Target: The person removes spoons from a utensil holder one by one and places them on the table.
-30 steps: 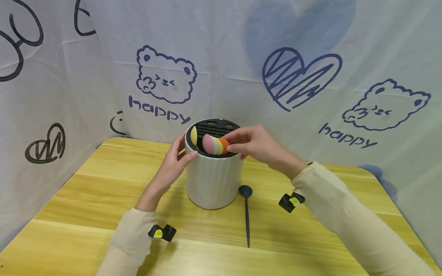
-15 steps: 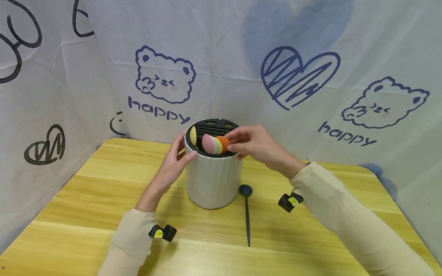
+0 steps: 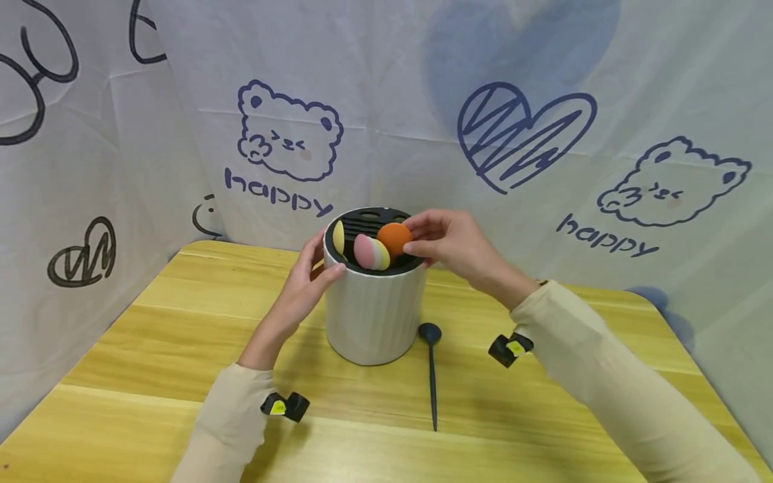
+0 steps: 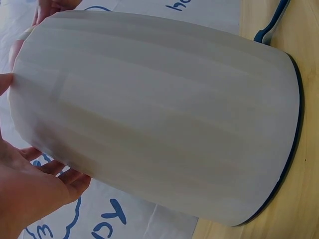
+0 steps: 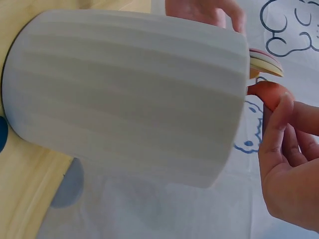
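Note:
A white ribbed utensil holder [image 3: 373, 315] with a black slotted top [image 3: 356, 225] stands upright on the table. My left hand [image 3: 306, 278] grips its left side, thumb at the rim and fingers round the wall. My right hand [image 3: 455, 245] pinches the head of an orange spoon [image 3: 394, 239] between thumb and fingers, over the right of the top. In the right wrist view, the orange spoon [image 5: 271, 93] has a thin stem reaching into the holder. Beside it, pink [image 3: 364, 251], white and yellow [image 3: 384, 259] spoon heads overlap. Another yellow spoon head [image 3: 339, 237] leans at the left rim.
A dark long-handled spoon [image 3: 432, 376] lies on the wooden table [image 3: 241, 436], right of the holder. Behind the table hangs a pale cloth [image 3: 398, 147] with bear and heart drawings, close to the holder's back.
My right hand has moved slightly up and right with the orange spoon, whose head now shows more fully, above the pink, white and yellow ones. The left hand stays put.

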Tool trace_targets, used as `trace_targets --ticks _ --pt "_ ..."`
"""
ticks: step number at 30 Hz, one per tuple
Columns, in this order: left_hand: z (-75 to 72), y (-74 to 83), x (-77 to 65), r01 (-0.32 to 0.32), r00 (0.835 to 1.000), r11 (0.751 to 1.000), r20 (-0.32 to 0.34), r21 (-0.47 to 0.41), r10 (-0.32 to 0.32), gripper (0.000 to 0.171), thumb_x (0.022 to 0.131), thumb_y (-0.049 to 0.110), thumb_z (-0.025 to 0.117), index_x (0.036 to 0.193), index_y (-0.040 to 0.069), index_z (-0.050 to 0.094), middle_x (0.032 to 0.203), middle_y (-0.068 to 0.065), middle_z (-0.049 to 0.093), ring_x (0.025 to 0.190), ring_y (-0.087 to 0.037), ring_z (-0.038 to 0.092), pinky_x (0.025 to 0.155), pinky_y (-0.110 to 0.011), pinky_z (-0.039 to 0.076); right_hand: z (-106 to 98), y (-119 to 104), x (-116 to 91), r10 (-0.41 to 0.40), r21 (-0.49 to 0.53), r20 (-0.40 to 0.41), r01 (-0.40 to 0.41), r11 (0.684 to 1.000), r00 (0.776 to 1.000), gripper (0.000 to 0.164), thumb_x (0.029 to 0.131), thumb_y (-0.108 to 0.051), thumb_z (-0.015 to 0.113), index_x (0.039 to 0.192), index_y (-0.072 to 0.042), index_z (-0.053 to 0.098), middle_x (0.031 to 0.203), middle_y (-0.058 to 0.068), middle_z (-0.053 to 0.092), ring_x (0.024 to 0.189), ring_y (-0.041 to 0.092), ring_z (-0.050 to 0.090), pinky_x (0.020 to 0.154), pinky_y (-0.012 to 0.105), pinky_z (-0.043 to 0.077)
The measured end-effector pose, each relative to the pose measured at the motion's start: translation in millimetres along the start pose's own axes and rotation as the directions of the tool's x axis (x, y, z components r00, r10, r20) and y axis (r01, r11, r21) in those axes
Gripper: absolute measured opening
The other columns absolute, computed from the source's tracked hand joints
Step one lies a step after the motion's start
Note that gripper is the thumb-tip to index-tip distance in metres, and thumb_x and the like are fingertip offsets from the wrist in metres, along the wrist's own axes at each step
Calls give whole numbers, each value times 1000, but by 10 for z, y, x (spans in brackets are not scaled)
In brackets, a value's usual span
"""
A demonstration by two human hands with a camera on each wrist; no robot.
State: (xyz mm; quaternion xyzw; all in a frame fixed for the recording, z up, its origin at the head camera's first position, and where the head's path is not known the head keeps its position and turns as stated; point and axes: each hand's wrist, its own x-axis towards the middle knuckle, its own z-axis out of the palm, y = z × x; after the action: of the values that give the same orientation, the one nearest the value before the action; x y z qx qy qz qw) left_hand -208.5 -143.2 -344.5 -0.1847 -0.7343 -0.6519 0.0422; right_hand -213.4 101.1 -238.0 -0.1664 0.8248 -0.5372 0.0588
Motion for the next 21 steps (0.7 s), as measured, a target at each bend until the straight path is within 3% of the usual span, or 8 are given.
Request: trace_targets --ticks 9,16,21 --pt "3 4 -1 -4 1000 1000 -4 -2 4 71 94 23 54 153 5 19 154 -13 26 139 -26 27 114 -45 23 -139 -128 -51 -89 -1 -61 89 996 994 30 88 1 67 117 4 64 111 16 67 89 32 62 61 27 53" --pt "5 5 -1 -2 1000 1000 -4 0 2 70 94 24 54 153 6 20 155 -12 26 140 -25 27 114 -45 23 -234 -241 -104 -194 26 -130 199 980 972 32 86 3 68 118 8 63 101 11 68 75 17 60 55 23 48" --pt "5 -1 2 -10 1000 1000 -8 -9 9 70 94 23 55 153 6 20 154 -12 26 139 -25 27 114 -45 22 -289 -336 -142 -261 89 -182 281 956 948 31 85 5 68 116 10 64 95 3 70 72 17 57 53 21 44"
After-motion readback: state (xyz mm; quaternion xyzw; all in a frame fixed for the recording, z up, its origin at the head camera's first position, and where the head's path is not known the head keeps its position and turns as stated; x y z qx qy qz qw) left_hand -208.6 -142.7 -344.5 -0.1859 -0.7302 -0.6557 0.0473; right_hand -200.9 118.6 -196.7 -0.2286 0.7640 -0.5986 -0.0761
